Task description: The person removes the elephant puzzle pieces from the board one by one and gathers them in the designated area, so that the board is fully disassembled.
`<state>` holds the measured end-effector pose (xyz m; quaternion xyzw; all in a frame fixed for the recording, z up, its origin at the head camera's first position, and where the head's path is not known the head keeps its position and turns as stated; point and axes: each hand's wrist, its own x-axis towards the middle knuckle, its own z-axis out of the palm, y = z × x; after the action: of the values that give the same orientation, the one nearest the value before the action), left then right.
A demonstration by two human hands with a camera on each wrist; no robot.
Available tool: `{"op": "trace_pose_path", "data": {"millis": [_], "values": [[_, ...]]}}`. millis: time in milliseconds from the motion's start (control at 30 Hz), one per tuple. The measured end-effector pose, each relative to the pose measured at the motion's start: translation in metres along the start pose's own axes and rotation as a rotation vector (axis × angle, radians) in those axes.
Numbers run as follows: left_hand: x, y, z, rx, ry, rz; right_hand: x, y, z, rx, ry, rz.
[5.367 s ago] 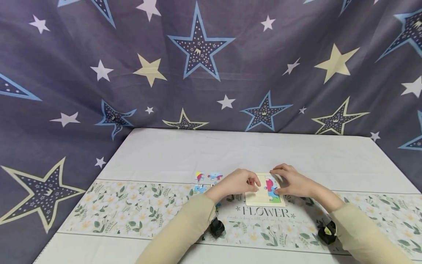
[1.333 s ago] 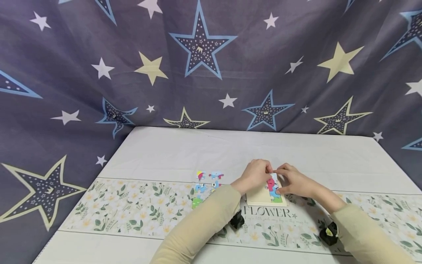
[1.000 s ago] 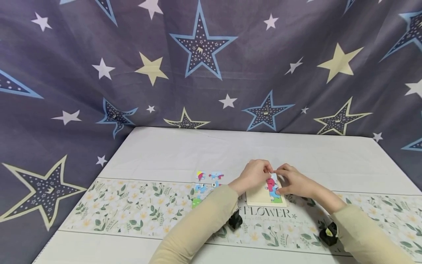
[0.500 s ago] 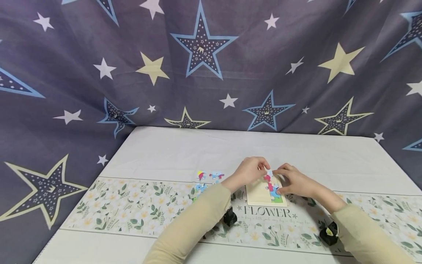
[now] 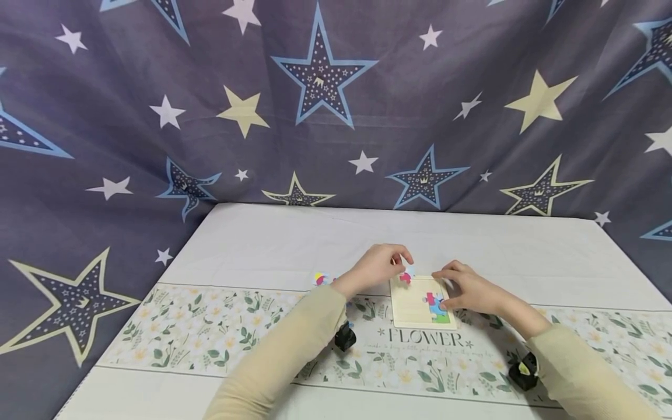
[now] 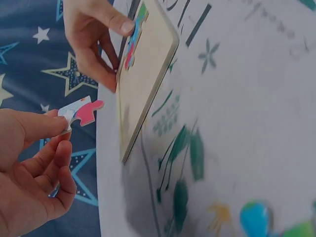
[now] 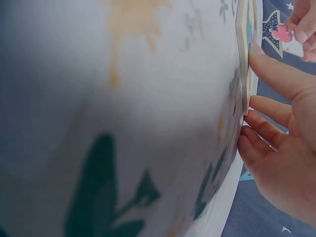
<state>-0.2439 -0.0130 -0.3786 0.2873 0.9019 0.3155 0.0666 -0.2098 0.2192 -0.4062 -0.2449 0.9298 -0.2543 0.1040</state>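
Note:
My left hand (image 5: pixel 377 265) pinches a jigsaw puzzle piece (image 6: pixel 85 111), white and pale blue with a pink part, between thumb and fingers. It is raised at the far left corner of a pale wooden puzzle board (image 5: pixel 406 312). Joined pieces (image 5: pixel 437 309) in pink, blue and green lie along the board's right side, and the rest of its face is bare wood. My right hand (image 5: pixel 469 289) grips the board's right edge: the thumb (image 7: pixel 269 69) presses on top by the pieces, the fingers lie along the rim.
Loose puzzle pieces (image 5: pixel 321 279) lie left of the board, mostly hidden by my left forearm. The white tablecloth (image 5: pixel 294 245) has a flowered band with the word FLOWER. A dark star-patterned curtain (image 5: pixel 210 76) hangs behind the table.
The pink and white piece has come off the top of the joined pieces. My left hand has carried it leftward across the board. The right hand stays at the board's edge.

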Motion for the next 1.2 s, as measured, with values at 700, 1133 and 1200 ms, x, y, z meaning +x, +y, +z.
{"op": "trace_pose_path", "data": {"millis": [700,1133,1200], "values": [[-0.015,-0.020,-0.026,0.026,-0.040,-0.012,-0.001,0.001,0.001,-0.003,0.006,0.004],[-0.022,-0.035,-0.034,0.018,-0.038,-0.026,-0.001,0.002,0.001,0.005,0.006,-0.003],[-0.023,-0.037,-0.034,0.003,-0.037,-0.029,-0.002,0.002,0.001,0.009,0.004,0.000]]}}
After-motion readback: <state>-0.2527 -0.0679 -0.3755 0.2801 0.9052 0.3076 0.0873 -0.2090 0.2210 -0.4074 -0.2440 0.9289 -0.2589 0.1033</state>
